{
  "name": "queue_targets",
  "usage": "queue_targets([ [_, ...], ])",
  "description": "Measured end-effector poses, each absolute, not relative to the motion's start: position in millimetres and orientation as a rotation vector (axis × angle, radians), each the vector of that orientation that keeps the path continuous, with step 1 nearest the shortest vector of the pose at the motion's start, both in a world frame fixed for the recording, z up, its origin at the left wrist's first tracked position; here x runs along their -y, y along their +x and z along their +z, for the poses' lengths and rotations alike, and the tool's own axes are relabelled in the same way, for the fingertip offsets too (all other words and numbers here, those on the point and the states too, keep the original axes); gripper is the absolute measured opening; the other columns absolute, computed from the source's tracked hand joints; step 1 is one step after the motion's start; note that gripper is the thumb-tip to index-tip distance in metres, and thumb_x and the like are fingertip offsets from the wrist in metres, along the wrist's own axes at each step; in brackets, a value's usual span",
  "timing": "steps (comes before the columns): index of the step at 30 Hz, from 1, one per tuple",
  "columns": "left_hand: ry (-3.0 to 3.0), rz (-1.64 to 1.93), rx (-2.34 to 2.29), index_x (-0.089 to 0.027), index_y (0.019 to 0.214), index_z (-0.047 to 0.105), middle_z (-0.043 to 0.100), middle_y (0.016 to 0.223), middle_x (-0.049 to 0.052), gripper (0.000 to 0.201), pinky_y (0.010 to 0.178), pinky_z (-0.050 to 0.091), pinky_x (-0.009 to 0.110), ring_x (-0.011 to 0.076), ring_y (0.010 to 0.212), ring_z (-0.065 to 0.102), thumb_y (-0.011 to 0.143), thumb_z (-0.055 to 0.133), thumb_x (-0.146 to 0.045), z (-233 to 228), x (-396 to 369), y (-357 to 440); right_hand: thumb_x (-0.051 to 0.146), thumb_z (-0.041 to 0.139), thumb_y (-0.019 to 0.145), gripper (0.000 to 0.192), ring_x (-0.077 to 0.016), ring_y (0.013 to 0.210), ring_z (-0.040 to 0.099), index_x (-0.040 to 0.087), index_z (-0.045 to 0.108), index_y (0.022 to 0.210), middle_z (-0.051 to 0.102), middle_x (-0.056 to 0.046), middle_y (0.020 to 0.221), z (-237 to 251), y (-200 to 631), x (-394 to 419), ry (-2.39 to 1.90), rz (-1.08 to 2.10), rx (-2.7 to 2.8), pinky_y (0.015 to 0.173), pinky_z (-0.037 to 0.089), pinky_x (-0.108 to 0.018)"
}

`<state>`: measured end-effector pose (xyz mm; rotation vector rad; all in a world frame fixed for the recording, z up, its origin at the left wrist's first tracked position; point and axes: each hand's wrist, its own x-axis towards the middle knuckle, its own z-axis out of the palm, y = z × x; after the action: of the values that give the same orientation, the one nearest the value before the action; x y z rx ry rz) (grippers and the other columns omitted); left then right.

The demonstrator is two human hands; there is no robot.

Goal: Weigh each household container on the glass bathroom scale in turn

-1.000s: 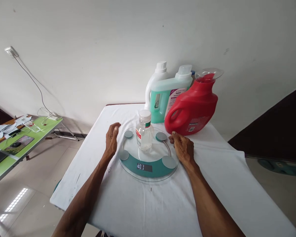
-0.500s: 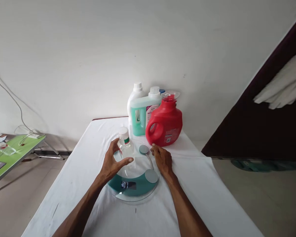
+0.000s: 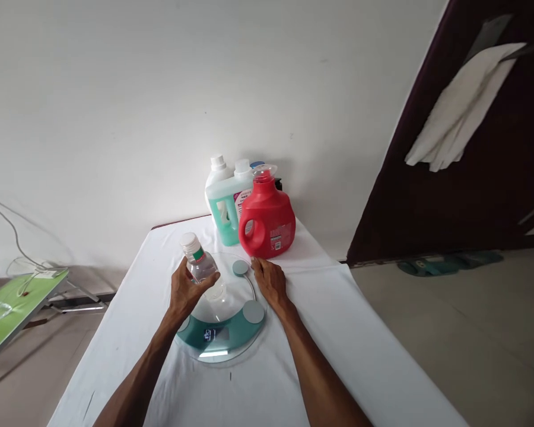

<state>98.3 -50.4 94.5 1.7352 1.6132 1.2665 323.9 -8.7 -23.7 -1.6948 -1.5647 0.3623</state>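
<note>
While the left hand [image 3: 183,289] is wrapped round the small clear plastic bottle [image 3: 200,268], tilted above the round glass scale [image 3: 244,332], it looks light and smooth, best held mid-body, the right hand [image 3: 269,281] lying flat and empty at the scale's rim.

Table [image 3: 338,332] stood against the wall; scale [image 3: 220,332] lay on it near the middle; small bottle [image 3: 200,264] was tilted above the scale's left part, in the left hand [image 3: 184,290]; right hand [image 3: 269,281] lay at the scale's right edge; three jugs [image 3: 267,222] stood behind the scale, by the wall; low side table [image 3: 13,308] stood far left.
</note>
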Motion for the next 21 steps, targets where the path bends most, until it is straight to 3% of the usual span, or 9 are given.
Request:
queue_targets([
  [3, 1.714, 1.290, -1.556, -0.021, 0.100, 0.077, 0.085, 0.095, 0.008, 0.051, 0.075, 0.064, 0.043, 0.0321, 0.085, 0.081, 0.066, 0.095, -0.054, 114, 56, 108, 0.030, 0.042, 0.116, 0.039, -0.0275, 0.097, 0.077, 0.023, 0.074, 0.095, 0.083, -0.014, 0.102, -20, 317, 12, -1.694, 0.304, 1.571, 0.088, 0.053, -0.036],
  [7, 1.777, 1.353, -1.406, -0.021, 0.103, 0.078, 0.086, 0.099, 0.009, 0.053, 0.076, 0.066, 0.043, 0.0330, 0.090, 0.082, 0.067, 0.096, -0.057, 152, 59, 131, 0.031, 0.053, 0.112, 0.026, -0.0328, 0.116, 0.072, 0.019, 0.075, 0.120, 0.078, -0.019, 0.123, -14, 302, 21, -1.692, 0.217, 1.570, 0.096, 0.056, -0.042],
  [13, 1.903, 1.343, -1.072, -0.021, 0.103, 0.077, 0.084, 0.097, 0.007, 0.054, 0.081, 0.065, 0.041, 0.0305, 0.091, 0.079, 0.069, 0.099, -0.057, 196, 55, 183, 0.028, 0.059, 0.108, 0.035, -0.0398, 0.126, 0.069, 0.015, 0.074, 0.138, 0.076, -0.023, 0.133, -1, 278, 41, -1.684, 0.071, 1.634, 0.109, 0.057, -0.057],
  [18, 2.010, 1.195, -0.875, -0.020, 0.104, 0.074, 0.081, 0.094, 0.005, 0.060, 0.077, 0.063, 0.039, 0.0270, 0.085, 0.076, 0.068, 0.102, -0.058, 170, 31, 236, 0.037, 0.068, 0.105, 0.067, -0.0463, 0.156, 0.054, 0.008, 0.058, 0.164, 0.062, -0.030, 0.162, 4, 249, 81, -1.492, 0.106, 1.863, 0.128, 0.043, -0.069],
  [21, 2.078, 1.062, -0.837, -0.021, 0.106, 0.074, 0.079, 0.093, 0.006, 0.056, 0.076, 0.062, 0.041, 0.0268, 0.083, 0.074, 0.068, 0.104, -0.050, 138, 8, 257, 0.046, 0.073, 0.104, 0.076, -0.0449, 0.162, 0.048, 0.015, 0.054, 0.171, 0.057, -0.024, 0.172, -1, 233, 124, -1.369, 0.180, 1.999, 0.127, 0.046, -0.068],
])
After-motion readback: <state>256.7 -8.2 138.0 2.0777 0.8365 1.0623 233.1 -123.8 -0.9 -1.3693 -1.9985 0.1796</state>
